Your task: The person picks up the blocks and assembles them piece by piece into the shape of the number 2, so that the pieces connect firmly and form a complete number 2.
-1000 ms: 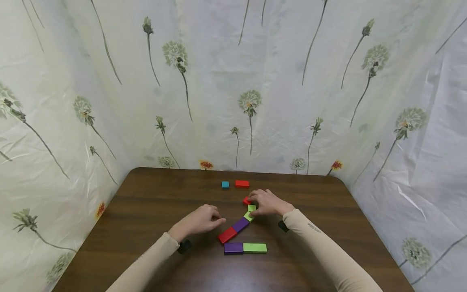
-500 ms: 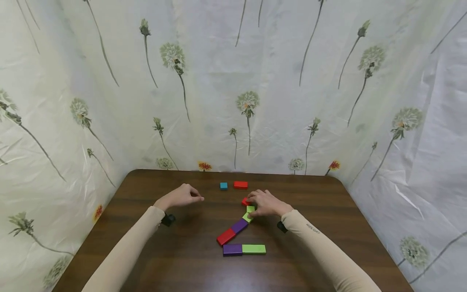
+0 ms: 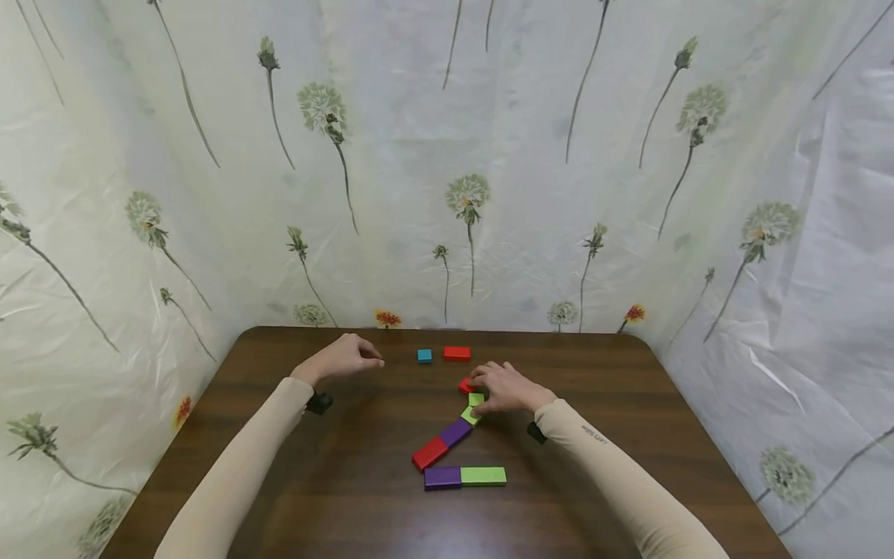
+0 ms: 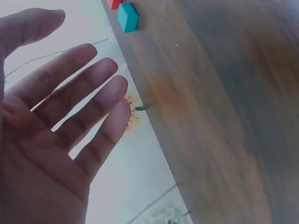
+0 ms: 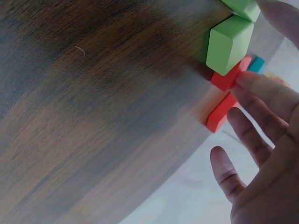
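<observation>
My right hand (image 3: 510, 387) rests over the far end of a bent row of blocks. Its index fingertip touches a small red block (image 5: 229, 77), while the thumb lies beside the light green blocks (image 5: 229, 44). From there the row runs toward me through a purple block (image 3: 456, 432) to a red block (image 3: 429, 453). At the far left my left hand (image 3: 342, 359) hovers over the table, fingers loosely bent and holding nothing, as its palm (image 4: 42, 163) shows in the left wrist view. Nearest to it is a small blue block (image 3: 424, 356), apart from the fingertips.
Right of the blue block, near the back edge, lies a red block (image 3: 457, 353). In front of the bent row, a purple block (image 3: 442, 478) and a long green block (image 3: 483, 476) lie end to end. A flowered curtain (image 3: 405, 194) surrounds the brown table (image 3: 335, 497).
My left hand has moved from beside the red end of the row to the far left, toward the blue block. The right hand stays on the row; the blocks keep their arrangement.
</observation>
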`<action>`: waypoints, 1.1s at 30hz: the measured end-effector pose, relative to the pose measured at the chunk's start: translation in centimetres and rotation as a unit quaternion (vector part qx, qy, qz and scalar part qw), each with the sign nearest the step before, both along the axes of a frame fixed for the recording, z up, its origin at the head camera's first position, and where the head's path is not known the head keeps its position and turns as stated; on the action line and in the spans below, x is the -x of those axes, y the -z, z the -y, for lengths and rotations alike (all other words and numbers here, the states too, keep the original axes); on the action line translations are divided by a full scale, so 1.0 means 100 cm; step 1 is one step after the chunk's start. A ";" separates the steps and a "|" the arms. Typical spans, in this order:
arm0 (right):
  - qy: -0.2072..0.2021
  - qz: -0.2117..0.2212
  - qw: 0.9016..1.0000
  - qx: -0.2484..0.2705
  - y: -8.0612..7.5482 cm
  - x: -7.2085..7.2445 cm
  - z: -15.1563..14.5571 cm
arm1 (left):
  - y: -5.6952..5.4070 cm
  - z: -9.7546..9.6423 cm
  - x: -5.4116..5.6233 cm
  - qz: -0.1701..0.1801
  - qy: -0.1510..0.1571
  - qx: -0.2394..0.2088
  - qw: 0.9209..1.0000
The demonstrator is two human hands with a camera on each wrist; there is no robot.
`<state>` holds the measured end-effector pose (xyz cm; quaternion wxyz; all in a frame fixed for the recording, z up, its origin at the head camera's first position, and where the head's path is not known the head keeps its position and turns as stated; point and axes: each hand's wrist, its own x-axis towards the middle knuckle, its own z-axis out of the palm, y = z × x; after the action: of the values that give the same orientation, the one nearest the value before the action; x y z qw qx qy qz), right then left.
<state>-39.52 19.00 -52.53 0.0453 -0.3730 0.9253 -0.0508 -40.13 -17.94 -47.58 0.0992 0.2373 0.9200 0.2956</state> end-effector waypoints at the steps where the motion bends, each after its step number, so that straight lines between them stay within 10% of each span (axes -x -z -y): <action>1: 0.000 0.001 1.000 0.000 0.000 0.000 0.000 | -0.002 -0.002 0.000 -0.001 -0.001 -0.003 1.000; 14: -0.004 -0.002 1.000 -0.003 -0.003 0.000 -0.001 | -0.015 -0.035 0.013 -0.073 0.004 0.000 0.997; 33: -0.003 -0.001 1.000 -0.003 -0.002 -0.003 -0.001 | 0.002 -0.079 0.036 -0.080 0.013 0.002 0.997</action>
<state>-39.24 19.08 -52.32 0.0452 -0.3760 0.9243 -0.0474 -43.75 -10.08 -47.77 0.0300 0.2721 0.9223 0.2727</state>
